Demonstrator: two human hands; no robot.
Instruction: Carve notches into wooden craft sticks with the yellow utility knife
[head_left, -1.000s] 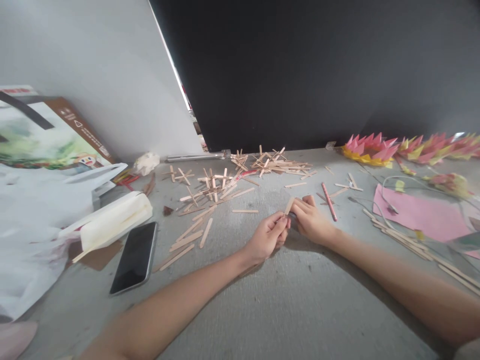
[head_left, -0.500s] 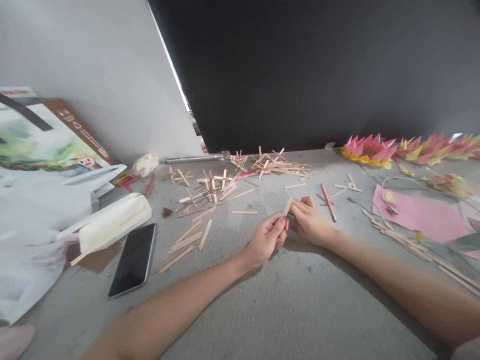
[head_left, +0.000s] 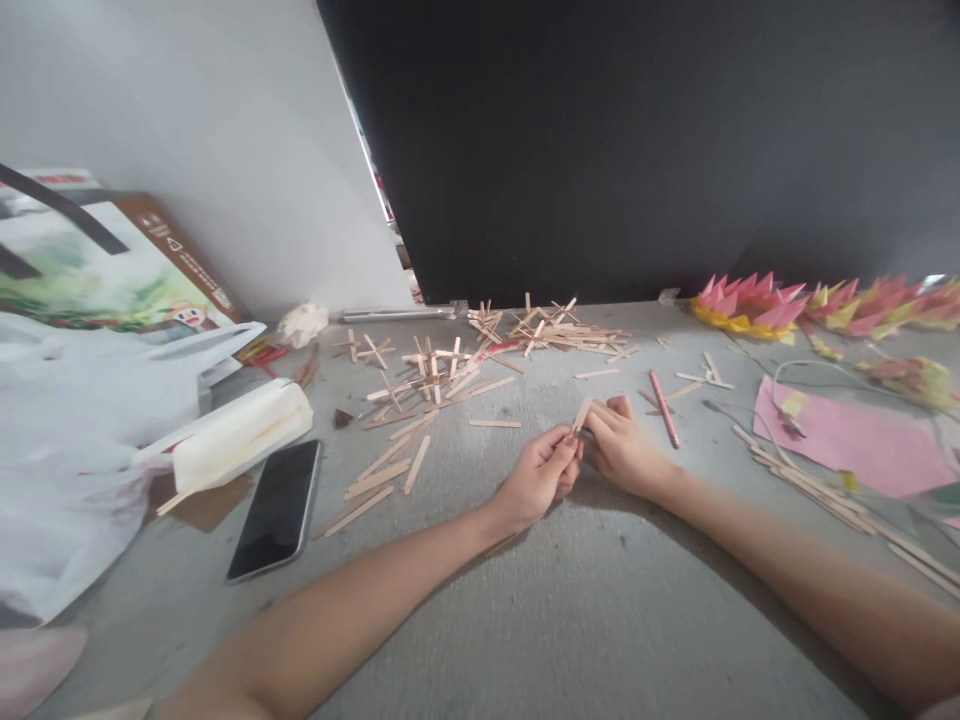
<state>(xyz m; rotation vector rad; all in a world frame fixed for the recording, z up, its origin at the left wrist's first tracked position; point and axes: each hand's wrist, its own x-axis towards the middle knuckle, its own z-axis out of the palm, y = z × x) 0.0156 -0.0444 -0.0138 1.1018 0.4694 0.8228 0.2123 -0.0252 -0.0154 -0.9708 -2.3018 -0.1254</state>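
Between my two hands, a pale wooden craft stick (head_left: 582, 413) stands tilted upward. My left hand (head_left: 541, 468) pinches its lower end between thumb and fingers. My right hand (head_left: 619, 444) is closed against it from the other side, fingers curled, their tips partly hidden. Both hands rest low over the grey surface (head_left: 555, 620). Just right of my right hand lies a pink pen-like stick (head_left: 664, 409). Ahead and to the left, loose craft sticks (head_left: 385, 478) and a heap of crossed craft sticks (head_left: 431, 370) are spread out.
A phone (head_left: 275, 510) lies on the left beside a cream-coloured carton (head_left: 238, 440) and a white plastic bag (head_left: 67, 450). Pink and yellow folded-paper rings (head_left: 750, 305) stand at the back right. Nearer are pink paper (head_left: 855, 445), a cable and longer sticks (head_left: 810, 483). A black panel (head_left: 637, 150) closes off the back.
The view has shifted slightly, so the scene sits a little further right. My hands keep nearly the same hold on the craft stick.
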